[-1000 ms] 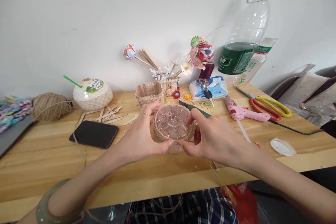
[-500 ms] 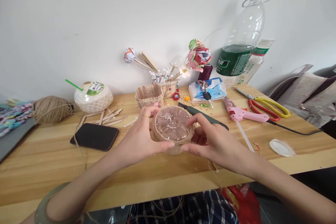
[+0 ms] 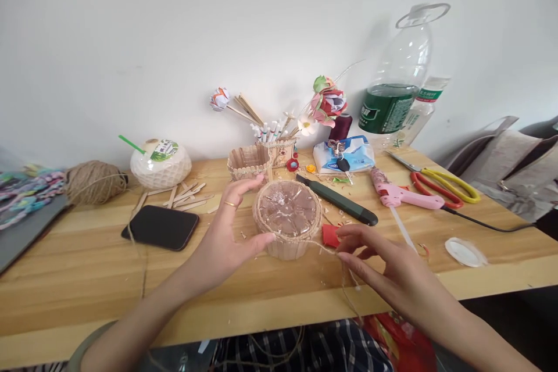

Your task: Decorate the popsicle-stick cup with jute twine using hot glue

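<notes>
Nearest the cam, both forearms come in over the front edge of the light wooden table [image 3: 87,279], w/ plaid fabric and loose twine down in the lap. Right hand [image 3: 383,261] is low and to the right, fingers loosely open and not really clamped on anything, but the fingertips [image 3: 344,256] look to be pinching or at least touching the thin jute string [image 3: 325,248] that runs off the pot; can't tell 100% if it's pinched. That string goes left and slightly up to the small round clear-plastic cup wrapped in jute twine [image 3: 288,218], which sits on the table btwn the two hands, mouth tilted toward the cam. So from the right hand the cup lies to the left and a bit further away, string roughly horizontal. Left hand [image 3: 226,232], gold ring on, is the closer one: curled around the cup's left side, thumb touching the lower wall, fingers behind the rim. A red scrap [image 3: 330,235] lies just beside the cup on the right. Further back: black phone [image 3: 160,226] on the left, dark green utility knife [image 3: 337,200], pink glue gun [image 3: 403,193], red/yellow scissors [image 3: 440,186]. Near the wall, jute ball [image 3: 93,181], popsicle-stick basket [image 3: 248,161], paper flowers [image 3: 326,102], big clear bottle [image 3: 399,81].
</notes>
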Available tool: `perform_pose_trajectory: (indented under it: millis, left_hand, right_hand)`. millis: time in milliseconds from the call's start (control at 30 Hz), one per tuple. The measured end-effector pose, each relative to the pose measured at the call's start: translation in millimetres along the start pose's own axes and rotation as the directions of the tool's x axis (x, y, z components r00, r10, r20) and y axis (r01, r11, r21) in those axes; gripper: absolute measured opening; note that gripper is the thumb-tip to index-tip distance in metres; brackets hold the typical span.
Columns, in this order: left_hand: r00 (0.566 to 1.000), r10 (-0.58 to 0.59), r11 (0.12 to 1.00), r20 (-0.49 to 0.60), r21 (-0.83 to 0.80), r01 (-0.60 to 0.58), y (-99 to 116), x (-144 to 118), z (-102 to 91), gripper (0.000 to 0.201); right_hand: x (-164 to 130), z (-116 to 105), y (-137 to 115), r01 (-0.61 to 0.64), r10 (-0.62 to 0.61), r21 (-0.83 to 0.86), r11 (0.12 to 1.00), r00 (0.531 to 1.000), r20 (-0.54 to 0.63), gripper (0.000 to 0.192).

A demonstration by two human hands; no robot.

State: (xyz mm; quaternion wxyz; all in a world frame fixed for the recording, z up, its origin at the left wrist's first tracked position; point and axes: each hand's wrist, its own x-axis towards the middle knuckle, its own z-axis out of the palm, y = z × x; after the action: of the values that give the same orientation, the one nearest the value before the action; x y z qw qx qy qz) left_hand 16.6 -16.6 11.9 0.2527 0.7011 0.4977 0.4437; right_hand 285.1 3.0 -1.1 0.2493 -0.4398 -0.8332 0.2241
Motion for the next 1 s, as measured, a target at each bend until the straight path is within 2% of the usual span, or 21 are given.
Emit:
perform_pose_trajectory:
  millis: [100, 167, 233, 300, 367, 400, 467, 500, 567, 733, 867, 1000]
  left_hand:
    - [0.995, 0.086, 0.994, -0.059, 0.079, -0.081, -0.8, -4.3, 3.0, 0.054]
    - [0.96, 0.246, 0.946, -0.134, 0.25, -0.208, 0.7, -7.6, 4.9, 0.046]
    - [0.87, 0.472, 0.801, -0.141, 0.48, -0.357, 5.0, -10.2, 8.7, 0.034]
    - [0.748, 0.662, 0.594, -0.045, 0.641, -0.487, 9.9, -10.8, 16.1, 0.027]
    - [0.656, 0.751, 0.428, 0.074, 0.701, -0.57, 12.7, -9.1, 26.6, 0.026]
    - [0.634, 0.763, 0.372, 0.126, 0.717, -0.59, 12.7, -7.6, 32.1, 0.027]
    - [0.608, 0.778, 0.33, 0.157, 0.722, -0.608, 10.3, -4.9, 41.3, 0.026]
    - [0.606, 0.784, 0.347, 0.136, 0.713, -0.609, 8.5, -4.2, 44.1, 0.023]
    - [0.622, 0.782, 0.437, 0.043, 0.673, -0.597, 5.0, -4.8, 45.0, 0.015]
    - [0.708, 0.702, 0.631, -0.077, 0.528, -0.568, 1.0, -14.3, 28.9, 0.016]
    - [0.793, 0.559, 0.817, -0.241, 0.326, -0.476, -6.5, -18.8, 22.9, 0.014]
    - [0.845, 0.429, 0.903, -0.321, 0.124, -0.411, -15.1, -19.4, 25.9, 0.016]
  right_hand:
    - [1.3, -4.2, 9.6, 0.062, -0.104, -0.264, 0.962, 0.984, -0.147, 0.027]
    - [1.8, -14.7, 21.1, 0.024, -0.179, -0.486, 0.874, 0.945, -0.274, 0.03]
    - [2.7, -30.4, 34.5, -0.114, -0.173, -0.657, 0.745, 0.918, -0.356, 0.03]
    - [4.6, -47.5, 47.6, -0.249, -0.073, -0.758, 0.602, 0.929, -0.363, 0.03]
    - [7.8, -61.8, 60.2, -0.295, 0.018, -0.814, 0.5, 0.944, -0.33, 0.036]
    - [9.8, -66.8, 66.7, -0.299, 0.046, -0.828, 0.473, 0.948, -0.316, 0.038]
    - [13.7, -71.9, 81.1, -0.289, 0.072, -0.842, 0.455, 0.955, -0.289, 0.042]
    - [15.5, -72.2, 89.2, -0.28, 0.073, -0.845, 0.456, 0.958, -0.279, 0.043]
    - [18.5, -69.6, 106.8, -0.243, 0.062, -0.849, 0.469, 0.968, -0.243, 0.044]
    - [23.2, -57.8, 142.5, -0.183, 0.07, -0.841, 0.509, 0.983, -0.171, 0.039]
    - [26.0, -54.8, 153.2, -0.172, 0.07, -0.828, 0.534, 0.985, -0.16, 0.037]
    - [25.3, -56.8, 162.4, -0.175, 0.031, -0.81, 0.56, 0.981, -0.19, 0.036]
